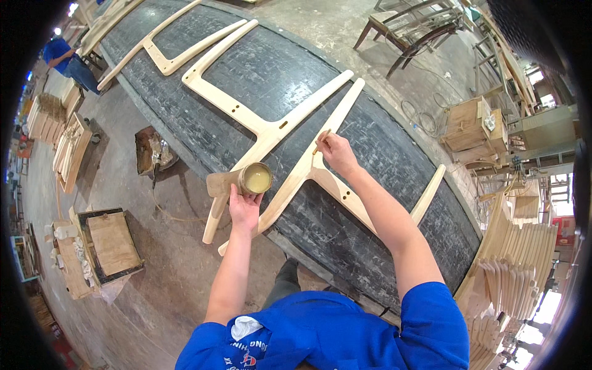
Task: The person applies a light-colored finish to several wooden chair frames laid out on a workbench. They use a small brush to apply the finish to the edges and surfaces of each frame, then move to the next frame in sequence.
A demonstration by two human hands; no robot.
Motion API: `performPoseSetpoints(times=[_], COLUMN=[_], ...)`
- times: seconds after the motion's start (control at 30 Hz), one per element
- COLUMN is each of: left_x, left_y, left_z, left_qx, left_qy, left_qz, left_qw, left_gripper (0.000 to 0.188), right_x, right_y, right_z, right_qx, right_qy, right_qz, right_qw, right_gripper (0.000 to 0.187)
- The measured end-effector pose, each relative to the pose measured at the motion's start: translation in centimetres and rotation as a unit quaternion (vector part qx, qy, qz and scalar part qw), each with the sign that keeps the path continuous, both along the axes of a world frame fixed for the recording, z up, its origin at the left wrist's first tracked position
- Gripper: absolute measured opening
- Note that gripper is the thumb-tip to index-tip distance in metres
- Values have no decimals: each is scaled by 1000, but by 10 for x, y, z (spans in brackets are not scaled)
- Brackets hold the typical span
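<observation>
My left hand [245, 209] is curled around the underside of a round cup [256, 178] of pale yellow liquid, gripping it near the middle of the frame; a tan block sits just beside the cup, and I cannot tell whether the two are joined. My right hand [336, 153] is closed, its fingers pinching a thin brush [321, 142] over the nearest wooden frame [311, 163], right of centre; I cannot tell whether the tip touches the wood. That frame lies on a long dark table [265, 80], and my right forearm crosses it, hiding where its crossbar, with two dark holes, runs into the right leg. The cup and left hand cover part of a leg of the second wooden frame [269, 131], just beside the first, towards the upper middle. A third wooden frame [161, 60] lies farther off at the upper left, near a person [65, 61] in a blue top. Below that table edge, at left, stands a dirty metal pan [145, 150], with a cart [71, 152] of wood pieces beyond it and a box [113, 242] at lower left. A dark chair [401, 34] stands at upper right, a wooden crate [467, 120] below it, and stacked wooden parts [517, 265] fill the lower right.
</observation>
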State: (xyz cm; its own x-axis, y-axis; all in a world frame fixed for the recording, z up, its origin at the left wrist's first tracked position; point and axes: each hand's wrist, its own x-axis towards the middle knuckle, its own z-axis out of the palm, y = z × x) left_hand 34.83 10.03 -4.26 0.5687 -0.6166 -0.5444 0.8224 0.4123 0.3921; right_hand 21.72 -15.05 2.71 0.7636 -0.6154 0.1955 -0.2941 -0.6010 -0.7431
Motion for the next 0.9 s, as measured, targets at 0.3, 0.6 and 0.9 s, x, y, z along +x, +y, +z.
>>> performPoseSetpoints(times=[0.3, 0.6, 0.9], left_x=[-5, -19, -112], left_y=[15, 24, -33], left_z=[8, 15, 47], left_qx=[-22, -12, -62], left_qy=[-16, -50, -80], left_qz=[19, 10, -163], left_qw=[999, 999, 981], left_gripper=[50, 48, 49], right_x=[0, -10, -208], right_y=[-22, -54, -30], right_z=[11, 53, 168], right_qx=[-89, -82, -298], right_qy=[121, 186, 22], right_qz=[83, 302, 38], right_qw=[985, 931, 954], right_gripper=[18, 11, 17])
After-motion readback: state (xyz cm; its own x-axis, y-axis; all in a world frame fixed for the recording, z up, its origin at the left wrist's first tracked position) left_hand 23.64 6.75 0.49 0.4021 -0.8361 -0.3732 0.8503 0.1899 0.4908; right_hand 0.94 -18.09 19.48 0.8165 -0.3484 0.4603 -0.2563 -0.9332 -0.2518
